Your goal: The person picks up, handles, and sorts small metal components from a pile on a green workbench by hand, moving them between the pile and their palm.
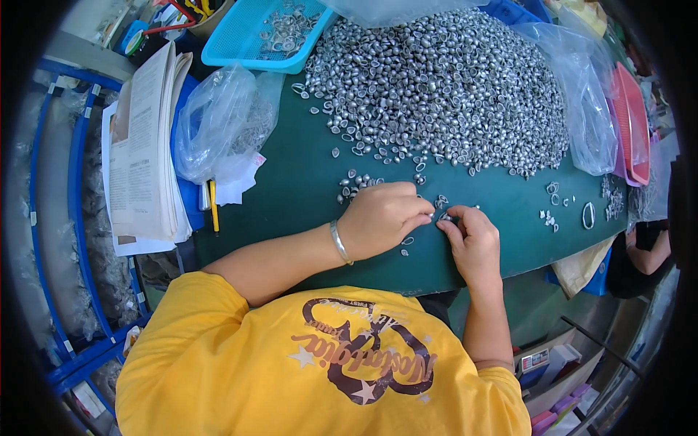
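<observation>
Over the front part of the green tabletop, my two hands are close together, fingertips almost meeting. My left hand, with a silver bangle at its wrist, is closed in a pinch; whatever is between its fingertips is too small to make out. Pinched in my right hand is a small silver metal piece. Just beyond the fingertips lie a few silver oval pieces. A small cluster of rounded silver pieces sits behind my left hand, and a big pile of them spreads beyond.
At the back left stands a blue plastic basket with metal pieces inside. Clear plastic bags, stacked papers and a yellow pencil line the left. Small parts, a ring-shaped piece and a red basket are on the right.
</observation>
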Tool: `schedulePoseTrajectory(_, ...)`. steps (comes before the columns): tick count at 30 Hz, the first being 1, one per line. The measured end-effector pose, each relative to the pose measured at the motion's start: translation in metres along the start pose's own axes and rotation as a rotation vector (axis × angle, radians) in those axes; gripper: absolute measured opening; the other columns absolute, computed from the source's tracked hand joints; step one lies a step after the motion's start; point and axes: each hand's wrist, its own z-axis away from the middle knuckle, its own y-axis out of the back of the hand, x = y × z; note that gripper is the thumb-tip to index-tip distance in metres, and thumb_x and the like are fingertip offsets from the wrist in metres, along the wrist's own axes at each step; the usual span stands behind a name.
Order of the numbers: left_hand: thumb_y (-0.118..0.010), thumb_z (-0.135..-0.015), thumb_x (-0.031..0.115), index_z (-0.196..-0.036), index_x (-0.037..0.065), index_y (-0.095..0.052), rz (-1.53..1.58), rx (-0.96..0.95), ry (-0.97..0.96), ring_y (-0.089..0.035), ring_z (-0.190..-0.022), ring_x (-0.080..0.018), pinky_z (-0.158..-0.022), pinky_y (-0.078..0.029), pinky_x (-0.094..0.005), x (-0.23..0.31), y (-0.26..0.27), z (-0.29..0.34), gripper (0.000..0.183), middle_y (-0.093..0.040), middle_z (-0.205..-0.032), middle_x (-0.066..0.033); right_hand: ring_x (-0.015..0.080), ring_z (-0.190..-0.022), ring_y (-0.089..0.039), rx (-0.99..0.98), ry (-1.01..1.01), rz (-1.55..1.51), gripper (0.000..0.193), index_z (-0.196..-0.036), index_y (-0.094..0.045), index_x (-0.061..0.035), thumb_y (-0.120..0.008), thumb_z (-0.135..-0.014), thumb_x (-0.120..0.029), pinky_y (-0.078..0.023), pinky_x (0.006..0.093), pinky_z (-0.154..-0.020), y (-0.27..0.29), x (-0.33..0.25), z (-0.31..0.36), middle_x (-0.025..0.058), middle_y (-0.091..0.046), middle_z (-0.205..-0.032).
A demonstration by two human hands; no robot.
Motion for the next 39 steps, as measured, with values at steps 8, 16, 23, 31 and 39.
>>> schedulePoseTrajectory(8,-0.071,-0.068,0.004,-0.080,0.005,-0.066,0.154,0.074,0.038,-0.051,-0.055,-0.0156,-0.048,-0.040,-0.0249,0.011,0.012,0.004,0.013,-0.053,-0.062,-0.0042,0.0133,-0.046,-0.044,-0.100,-0.393,-0.718,0.009,-0.085,-0.054,-0.0012,-0.058,-0.083,-0.009,-0.036,0.0219,-0.043,0.003,0.002,0.000,0.0067,-0.052,-0.063)
schedulePoseTrajectory(16,-0.061,-0.081,0.004,-0.092,0.002,-0.062,1.088,-0.154,0.797,-0.044,-0.056,-0.0047,-0.048,-0.034,-0.0164,0.013,0.016,0.008,0.010,-0.058,-0.079,-0.0024,0.0054,-0.045,-0.034,-0.480,-0.740,-1.993,0.011,-0.096,-0.051,-0.0018,-0.043,-0.091,-0.008,-0.024,0.0160,-0.037,0.001,-0.004,0.001,0.0085,-0.051,-0.069)
schedulePoseTrajectory(23,-0.054,-0.085,0.001,-0.099,0.000,-0.057,1.574,-0.186,0.897,-0.045,-0.058,-0.0064,-0.046,-0.035,-0.0168,0.004,0.013,0.017,0.015,-0.059,-0.087,-0.0095,0.0066,-0.045,-0.033,-0.517,-0.754,-2.096,0.014,-0.097,-0.051,-0.0020,-0.041,-0.090,-0.007,-0.024,0.0172,-0.036,-0.002,-0.002,0.005,0.0083,-0.048,-0.065)
schedulePoseTrajectory(31,-0.045,-0.089,0.015,-0.081,0.002,-0.055,1.670,-0.066,0.911,-0.046,-0.058,-0.0086,-0.040,-0.033,-0.0171,-0.002,0.026,0.019,0.019,-0.054,-0.077,-0.0069,0.0120,-0.049,-0.047,-0.152,-0.599,-1.110,0.008,-0.077,-0.060,0.0003,-0.058,-0.081,-0.006,-0.032,0.0230,-0.038,0.012,0.013,-0.006,0.0071,-0.053,-0.058)
schedulePoseTrajectory(39,-0.051,-0.090,0.015,-0.087,0.000,-0.058,1.399,-0.123,0.976,-0.034,-0.046,-0.0028,-0.039,-0.024,-0.0158,0.005,0.031,0.015,0.016,-0.044,-0.061,0.0028,0.0274,-0.061,-0.058,0.001,0.114,0.034,0.008,-0.081,-0.064,-0.0068,-0.065,-0.073,-0.009,-0.047,0.0329,-0.053,-0.008,-0.004,-0.015,0.0100,-0.059,-0.069)
